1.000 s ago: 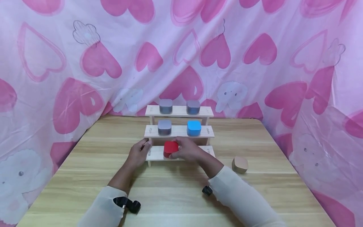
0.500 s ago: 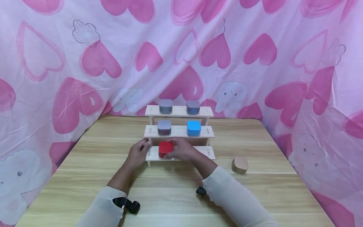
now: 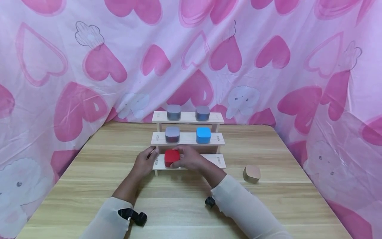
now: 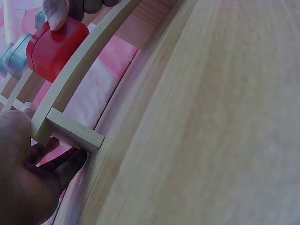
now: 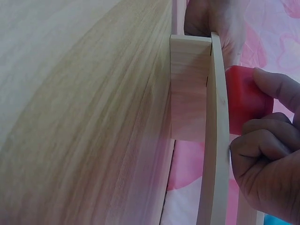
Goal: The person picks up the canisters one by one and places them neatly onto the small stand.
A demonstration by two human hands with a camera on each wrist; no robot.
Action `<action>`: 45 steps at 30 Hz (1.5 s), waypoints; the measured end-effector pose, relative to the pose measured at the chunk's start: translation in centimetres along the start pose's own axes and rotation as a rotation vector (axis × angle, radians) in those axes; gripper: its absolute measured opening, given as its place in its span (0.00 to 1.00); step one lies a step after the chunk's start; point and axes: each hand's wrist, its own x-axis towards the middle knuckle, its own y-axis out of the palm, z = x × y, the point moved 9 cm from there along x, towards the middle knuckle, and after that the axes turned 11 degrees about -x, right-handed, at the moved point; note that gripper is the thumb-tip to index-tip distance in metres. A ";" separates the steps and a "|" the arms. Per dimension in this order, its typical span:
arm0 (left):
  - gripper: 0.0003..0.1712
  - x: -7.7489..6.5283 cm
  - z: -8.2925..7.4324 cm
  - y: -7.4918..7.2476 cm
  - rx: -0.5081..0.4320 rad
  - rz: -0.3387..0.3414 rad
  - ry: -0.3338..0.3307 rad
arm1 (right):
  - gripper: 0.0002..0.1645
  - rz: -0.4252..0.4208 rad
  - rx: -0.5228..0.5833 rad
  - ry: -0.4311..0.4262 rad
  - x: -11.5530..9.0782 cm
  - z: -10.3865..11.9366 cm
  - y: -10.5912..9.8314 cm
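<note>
A wooden stand with three stepped shelves stands on the table. On its lowest shelf, towards the left end, sits a small red box with rounded corners. My right hand pinches this box, with the thumb on its near side in the right wrist view. My left hand grips the lowest shelf's left end, its fingers curled beneath by the leg. A blue box and a grey box rest on the middle shelf. The top shelf bears two more grey boxes.
A wood-coloured block with rounded corners lies on the wooden table, right of the stand. Behind the table's far edge hangs a pink heart-patterned cloth, which also runs along both sides.
My right hand has moved the red box left along the lowest shelf, further in the first half second than in the second. My left hand stays at the shelf's left end.
</note>
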 end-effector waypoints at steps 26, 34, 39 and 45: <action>0.27 0.2 0.2 0.0 0.003 0.014 -0.022 | 0.49 -0.049 -0.109 0.066 -1.7 -0.2 -1.1; 0.27 0.2 0.1 0.1 -0.016 0.011 -0.009 | 0.48 -0.113 -0.135 0.114 -4.2 -0.5 -2.6; 0.28 0.2 0.1 0.3 -0.021 0.016 -0.002 | 0.49 -0.109 -0.112 0.115 -5.6 -1.1 -3.2; 0.29 0.1 0.2 0.3 -0.025 0.015 -0.011 | 0.52 -0.102 -0.069 0.094 -7.5 -1.4 -4.2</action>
